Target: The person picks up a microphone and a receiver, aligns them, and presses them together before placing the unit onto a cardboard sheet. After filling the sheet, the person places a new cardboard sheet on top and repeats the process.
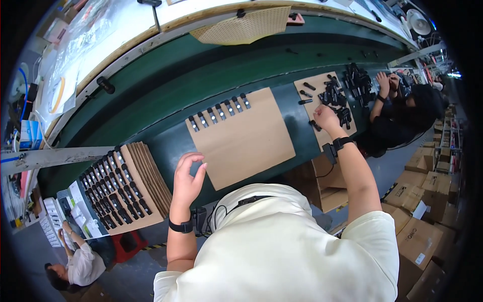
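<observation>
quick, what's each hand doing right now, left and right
Left hand: raised over the near edge of the brown cardboard sheet, fingers curled; cannot tell if it holds anything.
Right hand: reaching into the heap of small black parts; grip cannot be told.

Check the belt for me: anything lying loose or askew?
Yes. A few small black parts lie scattered at odd angles on the right cardboard sheet, by the right hand. The row on the middle sheet sits even.
</observation>
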A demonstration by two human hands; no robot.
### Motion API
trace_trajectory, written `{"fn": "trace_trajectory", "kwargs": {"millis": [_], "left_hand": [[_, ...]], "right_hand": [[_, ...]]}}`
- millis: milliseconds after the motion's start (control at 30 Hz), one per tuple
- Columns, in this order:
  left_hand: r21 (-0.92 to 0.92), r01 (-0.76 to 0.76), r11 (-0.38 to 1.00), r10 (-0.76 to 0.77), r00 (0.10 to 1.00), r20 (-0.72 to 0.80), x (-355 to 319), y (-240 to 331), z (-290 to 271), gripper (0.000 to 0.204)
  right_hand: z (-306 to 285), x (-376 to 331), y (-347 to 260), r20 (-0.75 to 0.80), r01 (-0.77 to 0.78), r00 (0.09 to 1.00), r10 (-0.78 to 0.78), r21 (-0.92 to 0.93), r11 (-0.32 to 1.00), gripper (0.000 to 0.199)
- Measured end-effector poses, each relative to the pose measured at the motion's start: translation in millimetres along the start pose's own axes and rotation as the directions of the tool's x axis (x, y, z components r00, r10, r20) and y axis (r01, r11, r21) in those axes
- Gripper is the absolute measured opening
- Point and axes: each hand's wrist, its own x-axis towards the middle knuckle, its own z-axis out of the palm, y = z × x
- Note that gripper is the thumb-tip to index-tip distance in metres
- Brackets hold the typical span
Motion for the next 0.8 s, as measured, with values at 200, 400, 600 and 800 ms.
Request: {"fn": "trace_trajectory", "kwargs": {"millis": [200, 400, 600, 800], "left_hand": [[0.029, 0.099, 0.995, -0.093, 0.98, -0.173, -5.4, 16.8, 31.5, 0.019], [0.08, 0.177, 0.981, -0.146, 0.945, -0.293, 10.1, 52.8, 63.8, 0.018], [0.145, 0.275, 0.95, -0.216, 0.919, -0.331, 10.4, 92.3, 96.7, 0.017], [0.135, 0.413, 0.901, -0.329, 0.851, -0.409, -15.3, 114.2, 117.7, 0.018]], "right_hand": [[-44.1, 54.5, 35.8, -0.094, 0.134, 0.988, -0.126, 0.09, 0.987, 0.026], [-51.9, 114.4, 24.6, -0.197, 0.344, 0.93, -0.311, 0.163, 0.925, 0.022], [-36.2, 196.5, 5.1, -0.269, 0.559, 0.818, -0.508, 0.165, 0.813, 0.021], [6.2, 260.5, -35.7, -0.308, 0.572, 0.797, -0.52, 0.108, 0.813, 0.032]]}}
